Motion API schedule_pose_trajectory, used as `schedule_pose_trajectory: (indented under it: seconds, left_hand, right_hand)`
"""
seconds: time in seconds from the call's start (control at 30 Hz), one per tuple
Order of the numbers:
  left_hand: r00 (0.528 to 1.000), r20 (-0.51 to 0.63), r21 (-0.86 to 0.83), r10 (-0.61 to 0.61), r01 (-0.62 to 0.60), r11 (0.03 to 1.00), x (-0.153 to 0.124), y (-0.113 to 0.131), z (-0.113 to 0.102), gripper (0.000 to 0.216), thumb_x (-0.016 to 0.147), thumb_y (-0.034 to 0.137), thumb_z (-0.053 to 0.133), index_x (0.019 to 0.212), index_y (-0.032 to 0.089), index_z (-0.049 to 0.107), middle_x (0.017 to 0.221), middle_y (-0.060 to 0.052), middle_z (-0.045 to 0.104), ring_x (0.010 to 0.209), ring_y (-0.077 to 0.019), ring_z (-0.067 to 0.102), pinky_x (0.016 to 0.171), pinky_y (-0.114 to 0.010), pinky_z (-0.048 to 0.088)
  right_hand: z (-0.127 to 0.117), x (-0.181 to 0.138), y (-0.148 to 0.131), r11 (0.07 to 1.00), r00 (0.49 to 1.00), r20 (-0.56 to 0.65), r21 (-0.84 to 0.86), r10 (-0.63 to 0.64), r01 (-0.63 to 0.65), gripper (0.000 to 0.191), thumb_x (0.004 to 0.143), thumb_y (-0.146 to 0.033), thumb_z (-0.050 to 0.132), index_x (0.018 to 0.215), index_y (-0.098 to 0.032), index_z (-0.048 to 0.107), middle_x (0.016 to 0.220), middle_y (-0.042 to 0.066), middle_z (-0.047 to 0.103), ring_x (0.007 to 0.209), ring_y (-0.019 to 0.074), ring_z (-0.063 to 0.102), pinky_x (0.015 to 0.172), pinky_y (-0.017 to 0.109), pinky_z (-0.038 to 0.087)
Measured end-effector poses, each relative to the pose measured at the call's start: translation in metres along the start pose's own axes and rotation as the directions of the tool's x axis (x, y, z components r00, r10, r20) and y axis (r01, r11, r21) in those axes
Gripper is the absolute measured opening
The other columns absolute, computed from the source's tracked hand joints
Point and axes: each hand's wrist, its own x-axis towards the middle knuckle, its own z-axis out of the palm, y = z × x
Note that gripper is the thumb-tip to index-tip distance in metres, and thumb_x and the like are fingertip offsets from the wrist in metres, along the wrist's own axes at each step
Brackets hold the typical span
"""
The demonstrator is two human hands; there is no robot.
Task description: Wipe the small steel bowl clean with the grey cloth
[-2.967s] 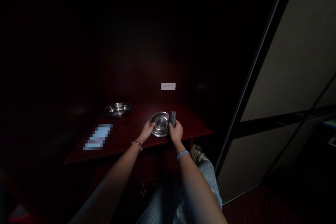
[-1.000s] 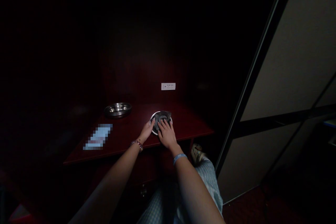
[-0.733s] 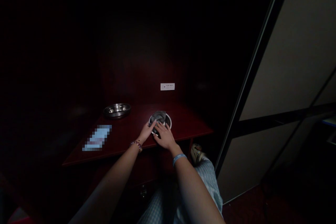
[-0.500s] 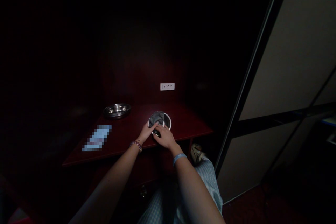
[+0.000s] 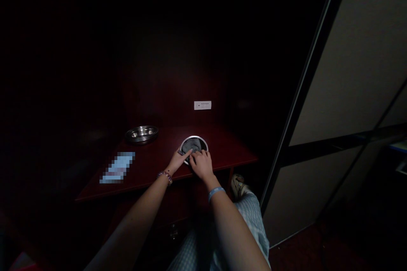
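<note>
A round metal bowl (image 5: 194,137) with a bright silver rim and dark inside rests near the table's front edge. Inside it lies a grey cloth (image 5: 191,144), spread fairly flat. My left hand (image 5: 179,161) grips the bowl's left side, its thumb reaching over the rim onto the cloth and its other fingers mostly hidden. My right hand (image 5: 202,164) is bent over the bowl's front right, fingers curled and fingertips at the cloth; my hands hide the near part of the rim.
Shiny metal dishes (image 5: 141,134) are stacked at the table's left back. A blurred-out light blue item (image 5: 118,167) lies in front of them on the dark red table (image 5: 222,144). A white socket (image 5: 202,105) is on the back wall. My checked trouser leg is below right.
The cloth, earlier bunched up toward the bowl's far left rim, now lies flatter inside. My right hand has shifted slightly right, and more of the rim shows.
</note>
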Motion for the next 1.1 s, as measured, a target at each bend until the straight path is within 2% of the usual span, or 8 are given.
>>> schedule_pose_trajectory:
  seconds: [0.37,0.83,1.1]
  left_hand:
    - [1.0,0.013,0.095,0.008,-0.009,0.995,-0.0004,-0.0001,0.0011,0.044,0.071,0.038,0.067,0.106,0.013,0.061,0.11,-0.013,0.067,0.104,-0.0232,0.061,0.097,-0.039,0.044]
    - [0.999,0.029,0.189,0.021,-0.026,0.982,0.0021,-0.0043,-0.0006,0.044,0.073,0.039,0.065,0.109,0.014,0.058,0.112,-0.012,0.066,0.104,-0.0233,0.061,0.097,-0.038,0.043]
    - [0.999,0.021,0.183,0.029,-0.032,0.983,-0.0003,0.0008,-0.0002,0.044,0.073,0.037,0.064,0.11,0.013,0.058,0.112,-0.013,0.066,0.104,-0.0226,0.061,0.098,-0.037,0.042]
  right_hand:
    - [0.0026,-0.0005,-0.0055,0.996,0.989,-0.132,-0.045,0.066,-0.072,0.035,0.092,-0.027,0.037,0.097,-0.015,0.07,0.098,0.011,0.069,0.104,0.0264,0.049,0.103,0.044,0.022]
    - [0.0035,0.0015,-0.0029,0.984,0.984,-0.145,-0.123,0.108,-0.126,0.036,0.09,-0.026,0.038,0.098,-0.01,0.068,0.106,0.016,0.066,0.117,0.0273,0.045,0.112,0.045,0.01]
    - [0.0064,0.0018,-0.0026,0.986,0.985,-0.155,-0.138,0.077,-0.098,0.035,0.088,-0.026,0.04,0.1,-0.006,0.067,0.112,0.018,0.064,0.123,0.0296,0.042,0.114,0.044,0.007]
